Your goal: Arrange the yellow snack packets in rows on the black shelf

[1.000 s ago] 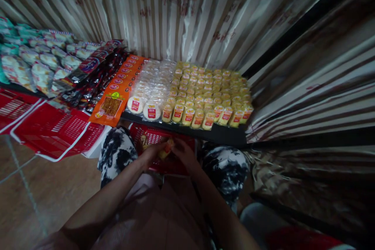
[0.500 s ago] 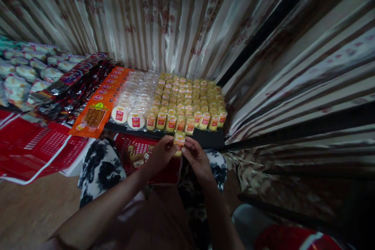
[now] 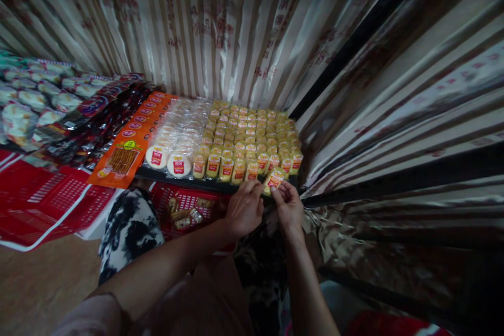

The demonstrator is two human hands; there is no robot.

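My right hand [image 3: 289, 209] pinches a small yellow snack packet [image 3: 273, 179] with a red and white label, tilted to the right, at the front edge of the display. Close by on the left is my left hand [image 3: 246, 209], its fingers curled together just below the front packets; whether anything is in them is hidden. Rows of matching yellow packets [image 3: 226, 168] stand behind both hands on a dark shelf [image 3: 185, 179]. Round white wrapped snacks [image 3: 179, 164] lie to their left.
An orange snack bag [image 3: 120, 160], dark packets [image 3: 94, 123] and white bags [image 3: 31, 97] line the shelf's left. A red basket [image 3: 157, 205] holding several wrapped pieces [image 3: 183, 216] sits under it. Another red basket [image 3: 63, 205] stands at left. Striped curtain [image 3: 220, 26] hangs behind; a black pole [image 3: 354, 34] slants at right.
Both hands have moved right along the shelf's front edge. The packet, upright between both hands before, is now tilted in my right hand, and my left hand has come off it.
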